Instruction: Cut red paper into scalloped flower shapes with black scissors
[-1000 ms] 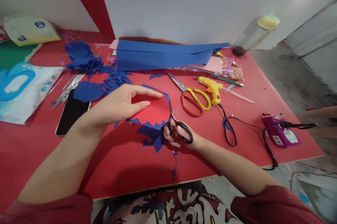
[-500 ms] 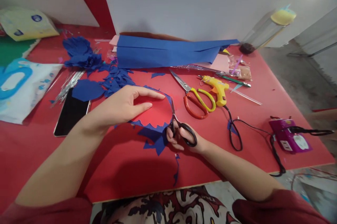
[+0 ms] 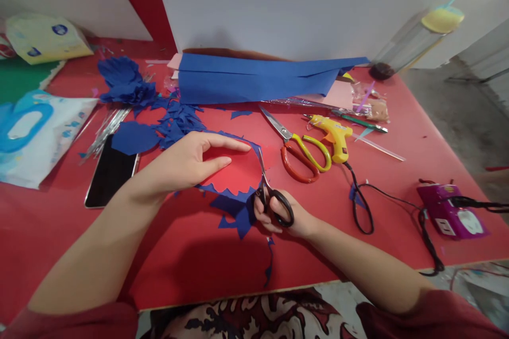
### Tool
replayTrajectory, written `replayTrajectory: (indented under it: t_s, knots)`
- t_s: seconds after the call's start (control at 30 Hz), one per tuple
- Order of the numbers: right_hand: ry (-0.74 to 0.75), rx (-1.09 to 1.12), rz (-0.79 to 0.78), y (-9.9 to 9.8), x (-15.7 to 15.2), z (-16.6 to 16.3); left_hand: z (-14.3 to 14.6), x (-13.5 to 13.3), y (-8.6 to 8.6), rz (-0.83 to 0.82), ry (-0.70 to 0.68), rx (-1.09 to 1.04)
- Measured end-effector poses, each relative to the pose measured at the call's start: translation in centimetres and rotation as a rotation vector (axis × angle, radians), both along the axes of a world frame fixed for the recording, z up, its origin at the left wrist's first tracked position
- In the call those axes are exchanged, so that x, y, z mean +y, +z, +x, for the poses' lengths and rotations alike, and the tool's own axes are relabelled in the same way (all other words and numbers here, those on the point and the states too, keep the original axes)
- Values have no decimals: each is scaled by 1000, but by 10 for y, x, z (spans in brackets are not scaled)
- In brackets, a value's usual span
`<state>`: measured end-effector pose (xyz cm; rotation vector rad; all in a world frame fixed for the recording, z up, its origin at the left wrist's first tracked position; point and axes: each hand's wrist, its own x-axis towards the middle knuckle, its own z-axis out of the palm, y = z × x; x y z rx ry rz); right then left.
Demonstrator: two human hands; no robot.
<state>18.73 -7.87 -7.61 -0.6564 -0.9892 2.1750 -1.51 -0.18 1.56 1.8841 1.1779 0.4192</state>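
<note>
My left hand [image 3: 199, 158] pinches a red paper piece [image 3: 234, 172] with a scalloped edge, laid over blue paper [image 3: 230, 196] that sticks out around its rim. In my right hand [image 3: 278, 214] is a pair of small black-handled scissors [image 3: 283, 209]. Their blades point away from me and meet the right edge of the layered paper. Blue offcuts [image 3: 238, 217] lie just below the piece, and a thin blue strip [image 3: 269, 262] rests nearer the table's front edge.
Large scissors [image 3: 304, 153] and a yellow glue gun [image 3: 334, 135] lie right of the paper. A purple power socket [image 3: 453, 211] sits far right with cables. A phone [image 3: 111, 180], blue paper petals [image 3: 135, 137] and a wipes pack [image 3: 40, 132] are left. Blue paper [image 3: 254, 81] lies along the wall.
The view has shifted slightly, so the table things appear a little farther right. Both hands keep their holds, with the scissors still at the paper's right edge.
</note>
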Motion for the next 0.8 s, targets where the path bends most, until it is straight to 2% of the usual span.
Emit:
replayTrajectory:
  t_s: [0.37, 0.8]
  knots:
    - [37, 102, 6, -11, 1, 1, -5, 4, 1, -41, -103, 38]
    - [37, 96, 7, -13, 0, 2, -4, 3, 0, 1, -60, 45]
